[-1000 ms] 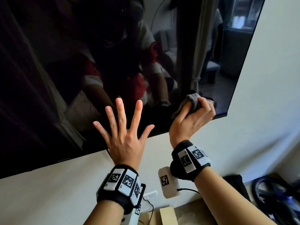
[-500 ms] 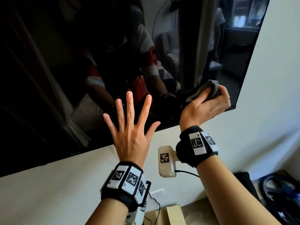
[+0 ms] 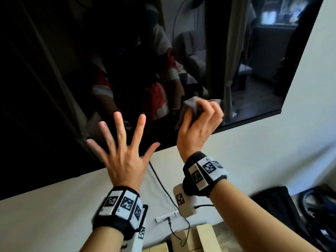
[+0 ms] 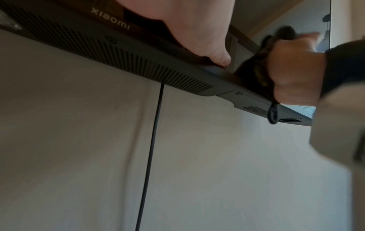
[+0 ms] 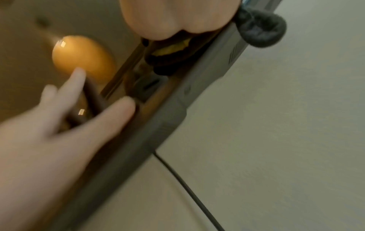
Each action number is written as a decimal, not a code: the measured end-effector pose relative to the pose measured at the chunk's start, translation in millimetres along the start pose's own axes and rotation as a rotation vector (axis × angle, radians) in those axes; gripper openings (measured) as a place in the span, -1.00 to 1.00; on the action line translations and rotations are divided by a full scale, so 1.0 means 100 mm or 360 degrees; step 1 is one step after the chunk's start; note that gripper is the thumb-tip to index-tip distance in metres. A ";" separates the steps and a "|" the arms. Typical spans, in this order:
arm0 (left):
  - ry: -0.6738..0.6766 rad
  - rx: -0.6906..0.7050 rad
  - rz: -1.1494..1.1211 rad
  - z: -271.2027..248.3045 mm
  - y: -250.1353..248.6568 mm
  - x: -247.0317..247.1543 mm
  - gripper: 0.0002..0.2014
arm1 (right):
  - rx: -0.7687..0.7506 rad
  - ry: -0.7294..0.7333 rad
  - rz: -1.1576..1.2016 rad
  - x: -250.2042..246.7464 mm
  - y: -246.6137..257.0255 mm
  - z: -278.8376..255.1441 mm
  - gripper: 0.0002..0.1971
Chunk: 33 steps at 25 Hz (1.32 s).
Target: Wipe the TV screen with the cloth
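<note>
The wall-mounted black TV screen [image 3: 72,70] fills the upper head view, and its vented underside [image 4: 118,59] shows in the left wrist view. My left hand [image 3: 125,135] lies flat on the glass near the bottom edge, fingers spread. My right hand [image 3: 201,113] grips a bunched grey cloth [image 3: 190,104] and presses it against the screen just above the bottom bezel, right of the left hand. The right wrist view, blurred, shows the cloth [image 5: 260,29] bulging past the TV's edge [image 5: 158,125].
A black cable [image 3: 163,184] hangs from under the TV down the white wall [image 3: 254,151] to a white socket strip [image 3: 166,218]. Cardboard boxes [image 3: 201,237] stand below. A black bag [image 3: 272,200] and dark gear lie on the floor at the lower right.
My right hand has slid the cloth leftward along the lower screen, away from the bottom right corner and closer to the left hand. The left hand stays spread on the glass.
</note>
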<state>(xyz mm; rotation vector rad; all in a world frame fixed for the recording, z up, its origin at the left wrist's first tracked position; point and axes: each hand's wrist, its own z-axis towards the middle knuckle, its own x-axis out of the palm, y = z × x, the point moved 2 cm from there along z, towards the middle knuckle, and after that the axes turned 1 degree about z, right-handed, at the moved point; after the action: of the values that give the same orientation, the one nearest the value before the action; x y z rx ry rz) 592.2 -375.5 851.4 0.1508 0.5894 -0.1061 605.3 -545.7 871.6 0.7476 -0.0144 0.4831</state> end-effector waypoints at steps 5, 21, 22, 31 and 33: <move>0.0026 -0.0005 -0.0048 -0.01 0.02 -0.01 -0.22 | 0.0460 -0.0473 0.0001 0.00 -0.17 0.27 -0.68; 0.0030 0.0088 -0.0051 -0.11 1.36 -0.25 -0.04 | 0.0172 -0.0191 -0.0001 0.50 0.80 -0.78 -0.71; 0.0037 0.0095 -0.0047 -0.11 1.34 -0.24 -0.05 | 0.0241 -0.0236 0.0008 0.51 0.76 -0.72 -0.70; 0.0039 0.0099 -0.0082 -0.12 1.33 -0.21 -0.07 | 0.0187 -0.0213 -0.0044 0.59 0.86 -0.96 -0.76; 0.0055 0.0104 -0.0109 -0.11 1.34 -0.23 -0.06 | 0.0507 -0.0477 -0.0052 0.57 0.74 -0.82 -0.72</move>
<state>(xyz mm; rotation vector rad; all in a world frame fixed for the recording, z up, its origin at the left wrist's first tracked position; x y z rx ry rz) 586.9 -240.7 870.2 0.1959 0.6259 -0.1892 611.9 -421.5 870.0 1.1265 -0.2084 0.3417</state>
